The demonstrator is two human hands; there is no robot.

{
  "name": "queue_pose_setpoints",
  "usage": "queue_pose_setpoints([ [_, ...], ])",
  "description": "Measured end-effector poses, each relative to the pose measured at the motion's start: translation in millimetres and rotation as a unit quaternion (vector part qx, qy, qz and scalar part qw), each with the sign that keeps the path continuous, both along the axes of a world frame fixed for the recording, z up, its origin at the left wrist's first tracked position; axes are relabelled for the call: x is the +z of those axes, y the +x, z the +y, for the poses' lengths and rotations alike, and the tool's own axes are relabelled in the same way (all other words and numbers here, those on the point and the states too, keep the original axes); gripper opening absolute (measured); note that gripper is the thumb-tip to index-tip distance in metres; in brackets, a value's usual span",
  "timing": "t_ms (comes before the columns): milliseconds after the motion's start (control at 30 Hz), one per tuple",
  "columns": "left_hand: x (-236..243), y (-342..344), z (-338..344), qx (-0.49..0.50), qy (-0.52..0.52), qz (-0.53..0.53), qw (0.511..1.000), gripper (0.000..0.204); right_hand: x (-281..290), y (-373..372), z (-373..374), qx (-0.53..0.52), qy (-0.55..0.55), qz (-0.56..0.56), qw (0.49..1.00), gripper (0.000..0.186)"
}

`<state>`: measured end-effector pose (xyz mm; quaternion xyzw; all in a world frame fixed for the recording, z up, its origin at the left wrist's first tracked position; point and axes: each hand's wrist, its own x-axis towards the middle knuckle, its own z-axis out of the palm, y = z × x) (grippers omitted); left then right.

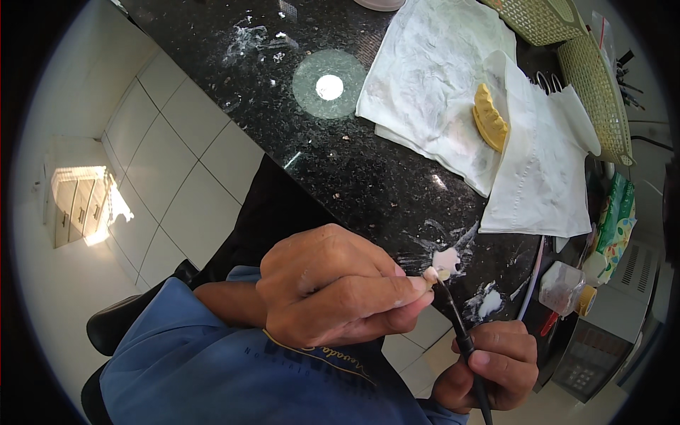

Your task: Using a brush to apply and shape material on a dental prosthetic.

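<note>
At lower ctr, L hand [340,290] pinches whitish pc [431,274]. Lower R, R hand [499,363] grips blk tool [459,328], tip at pc.

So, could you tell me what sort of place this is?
Probably a dental workshop: a yellow dental cast, a slim tool held at a tooth-like piece, and white residue on the dark counter.

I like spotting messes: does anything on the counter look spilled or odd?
Yes, probably some spills. A white smear lies near the right hand, a pinkish-white blob shows just past the left hand's fingers, and white residue is at the upper left. They look messy against the dark counter.
</note>
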<state>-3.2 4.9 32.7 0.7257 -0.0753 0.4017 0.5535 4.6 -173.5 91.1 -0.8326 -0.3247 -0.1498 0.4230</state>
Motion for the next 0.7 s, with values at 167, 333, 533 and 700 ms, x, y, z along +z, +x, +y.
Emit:
queue_pose_setpoints([
  [167,-0.5,-0.2,0.9,-0.004,-0.001,0.000,1.000,0.023,0.4,-0.8,0.3,-0.001,0.000,-0.001,1.000,0.024],
  [333,-0.3,-0.2,1.3,-0.005,0.007,-0.001,1.000,0.023,0.6,-1.7,0.8,-0.013,0.003,-0.002,1.000,0.023],
  [533,-0.2,0.5,1.3,-0.002,0.008,-0.005,1.000,0.023,-0.2,0.8,-2.1,0.014,-0.004,-0.002,1.000,0.023],
  [700,-0.7,1.3,0.3,0.002,0.003,-0.009,1.000,0.023,0.7,0.3,-2.3,0.006,-0.002,0.000,1.000,0.023],
])
